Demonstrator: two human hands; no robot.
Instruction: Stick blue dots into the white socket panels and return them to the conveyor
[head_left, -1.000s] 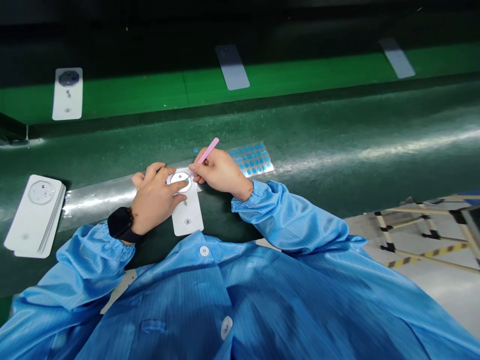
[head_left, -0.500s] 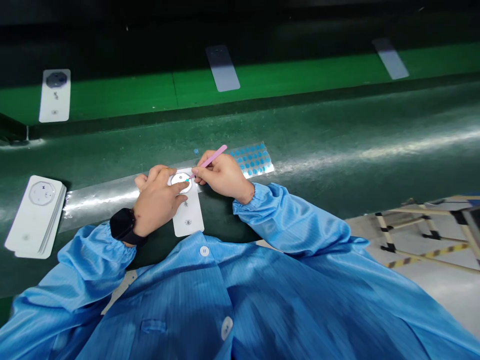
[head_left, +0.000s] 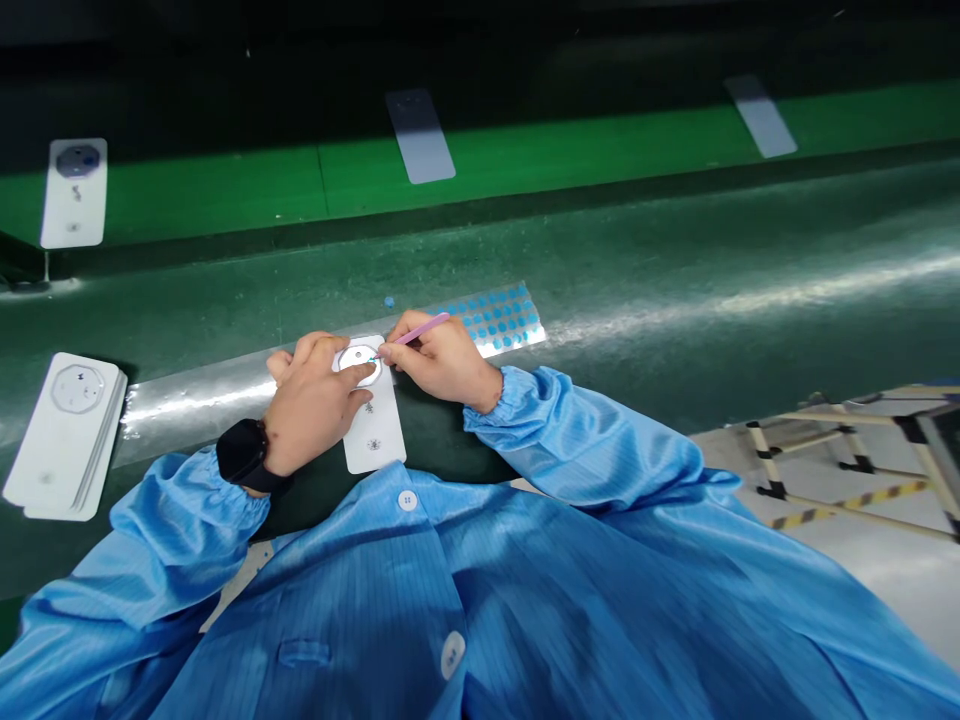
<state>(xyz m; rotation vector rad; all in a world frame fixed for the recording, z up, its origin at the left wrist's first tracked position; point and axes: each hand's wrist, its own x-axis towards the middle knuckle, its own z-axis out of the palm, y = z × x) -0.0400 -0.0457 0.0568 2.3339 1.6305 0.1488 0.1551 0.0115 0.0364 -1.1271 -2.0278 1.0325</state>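
Note:
A white oblong panel (head_left: pixel 375 430) with a round ring near its top lies on the dark green bench in front of me. My left hand (head_left: pixel 311 405) rests on it, fingers curled, with the forefinger pressed on the ring. My right hand (head_left: pixel 442 360) pinches pink tweezers (head_left: pixel 421 328), whose tip touches the ring's right edge. Just behind my right hand lies a clear sheet of small blue round stickers (head_left: pixel 499 317). A single blue dot (head_left: pixel 389 301) sits loose on the bench.
A stack of white panels (head_left: pixel 64 435) lies at the left. Beyond the bench, three panels ride on a bright green belt: one at far left (head_left: pixel 73 192), one in the middle (head_left: pixel 420 136), one at right (head_left: pixel 760 116). A striped frame (head_left: pixel 840 470) stands on the floor at right.
The tweezers have tilted down from steep to nearly flat, tip still at the ring. The panels on the green belt have drifted left. My left hand has stayed put.

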